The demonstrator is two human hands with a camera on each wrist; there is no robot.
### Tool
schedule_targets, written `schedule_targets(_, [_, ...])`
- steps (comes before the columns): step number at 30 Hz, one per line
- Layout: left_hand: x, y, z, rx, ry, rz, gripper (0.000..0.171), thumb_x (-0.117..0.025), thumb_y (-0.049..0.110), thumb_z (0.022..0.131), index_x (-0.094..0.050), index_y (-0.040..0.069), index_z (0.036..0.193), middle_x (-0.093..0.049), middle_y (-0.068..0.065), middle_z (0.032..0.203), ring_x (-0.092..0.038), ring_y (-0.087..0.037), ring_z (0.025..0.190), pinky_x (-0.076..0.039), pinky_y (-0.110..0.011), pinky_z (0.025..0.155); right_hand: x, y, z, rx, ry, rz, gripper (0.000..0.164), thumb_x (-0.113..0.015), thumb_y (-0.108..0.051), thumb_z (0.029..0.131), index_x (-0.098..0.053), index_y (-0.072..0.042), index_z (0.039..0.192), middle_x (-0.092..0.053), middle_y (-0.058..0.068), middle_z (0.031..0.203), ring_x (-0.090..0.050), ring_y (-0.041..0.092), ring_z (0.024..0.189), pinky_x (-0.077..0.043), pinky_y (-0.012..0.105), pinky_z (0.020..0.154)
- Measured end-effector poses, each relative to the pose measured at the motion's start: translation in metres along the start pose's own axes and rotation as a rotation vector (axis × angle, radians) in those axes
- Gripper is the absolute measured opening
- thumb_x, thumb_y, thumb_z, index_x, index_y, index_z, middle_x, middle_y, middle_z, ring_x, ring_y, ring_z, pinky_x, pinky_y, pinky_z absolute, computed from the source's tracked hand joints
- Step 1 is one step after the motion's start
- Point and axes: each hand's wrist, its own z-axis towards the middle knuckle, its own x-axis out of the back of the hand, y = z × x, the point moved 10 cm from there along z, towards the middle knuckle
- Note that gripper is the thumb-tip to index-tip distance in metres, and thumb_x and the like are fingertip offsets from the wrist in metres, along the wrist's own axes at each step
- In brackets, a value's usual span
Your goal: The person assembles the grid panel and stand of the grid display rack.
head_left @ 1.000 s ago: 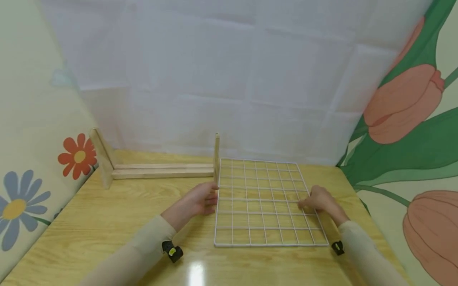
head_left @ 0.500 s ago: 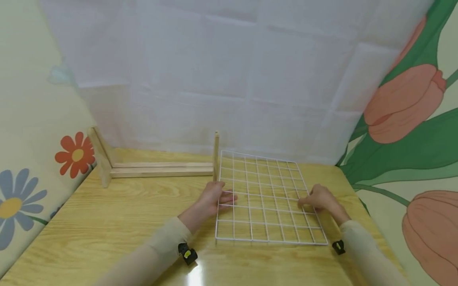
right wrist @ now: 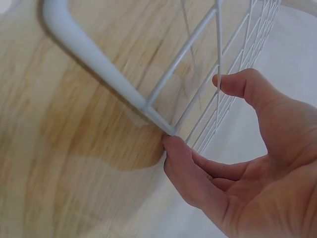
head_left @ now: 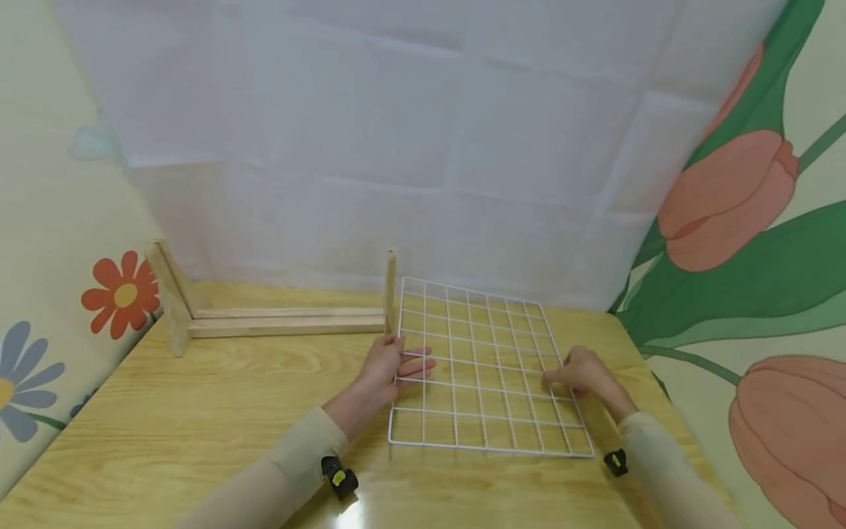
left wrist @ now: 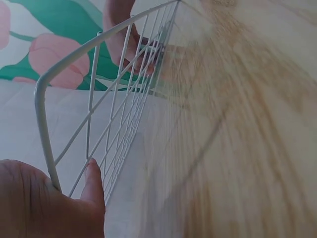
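From my seat at the far end of the feed, nearest me are two pale sleeves (head_left: 264, 481), each with a small black wrist unit (head_left: 340, 478) by the cuff, over a wood-grain table (head_left: 231, 411).

Past the left cuff, the left hand (head_left: 383, 367) is at the left side of a white wire grid (head_left: 475, 363). I see its fingers straight and a little spread under the wires, the thumb up at the rim — so the grid's edge is held between them, partway along that side. My left wrist view shows this edge raised off the table.

The right hand (head_left: 581, 369) has the opposite rim, its thumb over the wires and its bent index finger against the rim: a nearly closed pinch. The grid spans the space between the hands, tilted, its right side lower and close to the table; I cannot tell whether it touches.

Beyond the left hand stands a wooden frame (head_left: 287, 325), two uprights joined by low bars. Its right upright is just beside the grid's left edge — contact I cannot make out. Behind hangs a creased white sheet (head_left: 363, 147), with flower-print walls (head_left: 714, 316) either side.
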Motion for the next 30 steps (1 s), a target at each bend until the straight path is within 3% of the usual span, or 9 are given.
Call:
schedule_targets(10, [0.005,0.003,0.0,-0.05,0.002,0.008,0.042,-0.03,0.016,0.114,-0.024,0.001,0.152,-0.061,-0.033,0.126,-0.068,-0.047,0.102,-0.057,-0.05,0.086,0.003,0.0,-0.006,-0.052,0.006,0.026,0.056,-0.084,-0.03,0.079,-0.032,-0.019,0.058,-0.027,-0.007,0.052,-0.033,0.008,0.043,-0.038,0.023,0.042])
schedule_targets(15, [0.004,0.007,0.004,-0.099,-0.039,0.02,0.042,-0.029,0.016,0.114,-0.024,0.0,0.152,-0.062,-0.032,0.126,-0.067,-0.048,0.102,-0.056,-0.051,0.087,0.016,-0.005,-0.011,-0.045,0.03,0.042,0.059,-0.082,-0.029,0.082,-0.026,-0.018,0.063,-0.022,-0.006,0.056,-0.028,0.009,0.046,-0.032,0.025,0.045])
schedule_targets(19, [-0.002,0.015,0.005,-0.151,-0.084,0.028,0.036,-0.03,0.018,0.114,-0.028,0.001,0.146,-0.064,-0.031,0.124,-0.065,-0.05,0.104,-0.055,-0.054,0.088,0.031,-0.011,-0.019,-0.03,0.06,0.053,0.048,-0.082,-0.03,0.084,-0.044,0.0,0.082,-0.045,0.011,0.073,-0.048,0.017,0.056,-0.045,0.031,0.051])
schedule_targets(23, [-0.007,0.024,0.005,-0.204,-0.119,0.022,0.028,-0.031,0.019,0.114,-0.034,0.003,0.137,-0.065,-0.03,0.122,-0.066,-0.05,0.103,-0.055,-0.054,0.087,0.045,-0.017,-0.025,-0.014,0.094,0.056,0.072,-0.082,-0.032,0.086,-0.042,0.016,0.122,-0.056,0.03,0.103,-0.061,0.029,0.073,-0.053,0.041,0.064])
schedule_targets(30, [-0.015,0.047,0.006,-0.277,-0.173,-0.019,0.025,-0.034,0.023,0.113,-0.037,0.004,0.131,-0.064,-0.032,0.123,-0.062,-0.055,0.106,-0.054,-0.056,0.088,0.07,-0.039,-0.031,0.074,0.233,0.036,0.085,-0.083,-0.033,0.086,-0.04,0.02,0.136,-0.056,0.039,0.116,-0.06,0.044,0.095,-0.05,0.056,0.081])
